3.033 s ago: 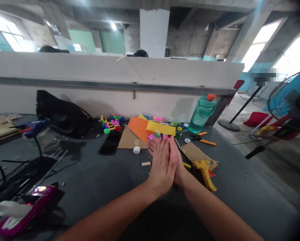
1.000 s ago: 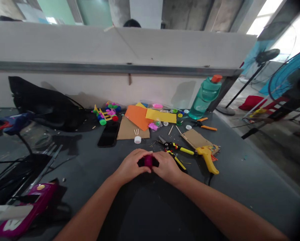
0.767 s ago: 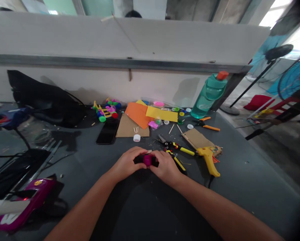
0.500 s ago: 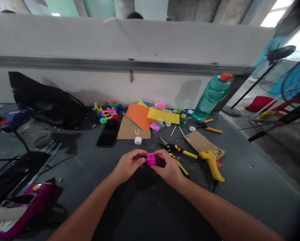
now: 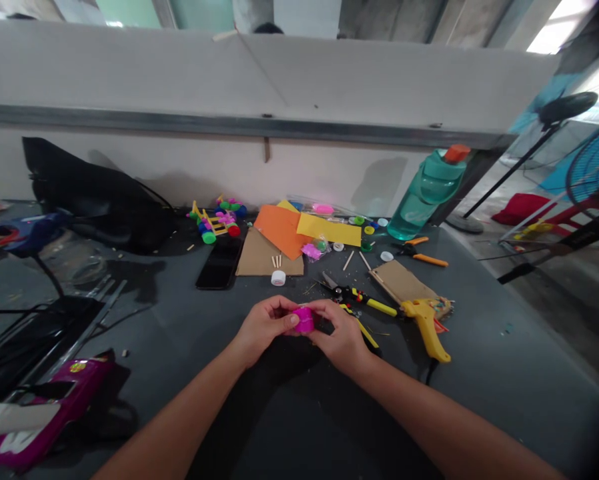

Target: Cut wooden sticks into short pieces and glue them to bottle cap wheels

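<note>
Between my hands, above the dark tabletop, is a bright pink bottle cap (image 5: 305,321), which looks like two caps joined face to face. My left hand (image 5: 265,328) pinches its left side, with the thumb across the front. On its right side the fingers of my right hand (image 5: 340,335) close round it. My fingertips hide parts of its edges. Just beyond my hands a white bottle cap (image 5: 278,278) stands by a brown cardboard piece (image 5: 249,261) with short wooden sticks (image 5: 277,261) on it. Yellow-and-black snips (image 5: 362,299) lie close to my right hand.
To the right are a yellow glue gun (image 5: 426,327), a cardboard block (image 5: 399,280), orange-handled pliers (image 5: 429,259) and a teal bottle (image 5: 424,197). Phone (image 5: 220,265), toy cars (image 5: 217,223) and black bag (image 5: 94,200) lie back left. A purple power strip-like case (image 5: 64,413) sits front left.
The pink cap has turned a little in my fingers, and my left thumb now lies further over its front. The whole view has shifted slightly.
</note>
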`<action>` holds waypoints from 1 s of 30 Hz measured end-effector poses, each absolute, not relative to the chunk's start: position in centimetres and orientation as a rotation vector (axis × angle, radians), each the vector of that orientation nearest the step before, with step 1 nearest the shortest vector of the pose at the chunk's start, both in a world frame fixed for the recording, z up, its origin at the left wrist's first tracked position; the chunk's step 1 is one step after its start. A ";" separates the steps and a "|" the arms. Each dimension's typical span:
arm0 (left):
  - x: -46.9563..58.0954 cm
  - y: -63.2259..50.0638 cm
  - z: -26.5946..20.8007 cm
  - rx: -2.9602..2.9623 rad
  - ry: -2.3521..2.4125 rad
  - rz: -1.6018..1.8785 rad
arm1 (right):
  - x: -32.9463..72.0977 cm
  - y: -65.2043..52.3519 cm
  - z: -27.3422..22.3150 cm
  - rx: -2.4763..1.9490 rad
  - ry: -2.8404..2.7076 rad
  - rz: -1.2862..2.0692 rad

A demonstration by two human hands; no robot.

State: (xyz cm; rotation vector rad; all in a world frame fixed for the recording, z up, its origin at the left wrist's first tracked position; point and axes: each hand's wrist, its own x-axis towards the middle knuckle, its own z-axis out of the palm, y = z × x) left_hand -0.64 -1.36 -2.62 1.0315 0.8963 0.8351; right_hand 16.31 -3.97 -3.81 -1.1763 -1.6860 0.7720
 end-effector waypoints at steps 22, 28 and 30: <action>-2.3 -0.5 -3.0 2.230 1.179 0.781 | 17.9 -3.1 -2.3 -1.307 -1.810 0.611; -3.3 -0.1 -2.6 2.338 1.345 0.648 | 22.7 -0.7 -0.1 -1.577 -1.740 0.366; -3.5 0.1 -2.5 2.380 1.350 0.614 | 22.8 -0.7 0.0 -1.572 -1.905 0.316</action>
